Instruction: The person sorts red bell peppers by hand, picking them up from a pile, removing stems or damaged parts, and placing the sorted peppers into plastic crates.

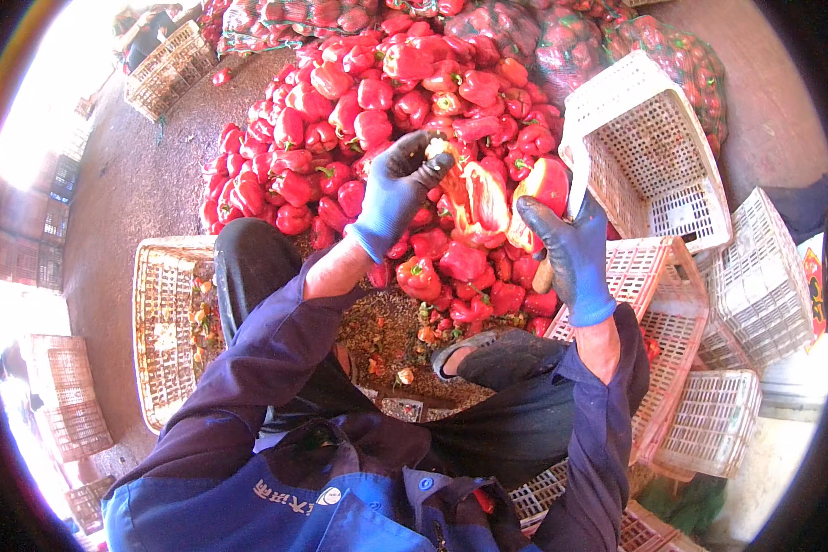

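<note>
My left hand, in a blue glove with dark fingers, pinches the pale seeded core of a red bell pepper. Just right of those fingers is a cut-open pepper piece with its pale inside facing up. My right hand, gloved the same way, grips a knife whose wooden handle sticks out below the palm; a pale blade seems to point up. Against the right thumb rests another cut pepper piece. Both hands are over a large heap of whole red bell peppers.
Plastic crates stand at left, tilted at upper right and stacked at right. Net sacks of peppers lie behind the heap. Cores and scraps litter the floor between my feet. A person is at far upper left.
</note>
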{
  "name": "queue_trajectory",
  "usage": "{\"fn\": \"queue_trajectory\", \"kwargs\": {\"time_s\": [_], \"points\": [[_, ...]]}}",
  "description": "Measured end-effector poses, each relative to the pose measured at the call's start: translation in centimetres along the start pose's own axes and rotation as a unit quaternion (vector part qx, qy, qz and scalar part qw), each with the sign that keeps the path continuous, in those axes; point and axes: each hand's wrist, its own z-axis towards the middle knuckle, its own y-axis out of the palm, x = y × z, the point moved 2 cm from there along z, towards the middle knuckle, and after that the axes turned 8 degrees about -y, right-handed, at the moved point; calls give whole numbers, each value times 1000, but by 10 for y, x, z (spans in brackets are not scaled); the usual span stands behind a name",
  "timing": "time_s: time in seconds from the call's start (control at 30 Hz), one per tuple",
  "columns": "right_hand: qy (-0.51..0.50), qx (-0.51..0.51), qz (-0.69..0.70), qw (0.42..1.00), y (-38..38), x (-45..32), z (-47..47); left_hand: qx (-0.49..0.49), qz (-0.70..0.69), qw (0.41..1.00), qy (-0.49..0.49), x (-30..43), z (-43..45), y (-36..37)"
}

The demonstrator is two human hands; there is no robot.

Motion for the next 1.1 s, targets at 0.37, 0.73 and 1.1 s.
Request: {"fn": "queue_trajectory", "kwargs": {"time_s": [0.37,0.73,1.1], "points": [[-83,236,-204,947,-185,-39,-84,226,294,921,115,173,-93,-195],[45,232,-573,785,-335,14,-207,200,529,822,60,147,-89,-177],[169,343,-398,834,-285,36,-190,-360,749,556,-21,-238,-59,-31]]}}
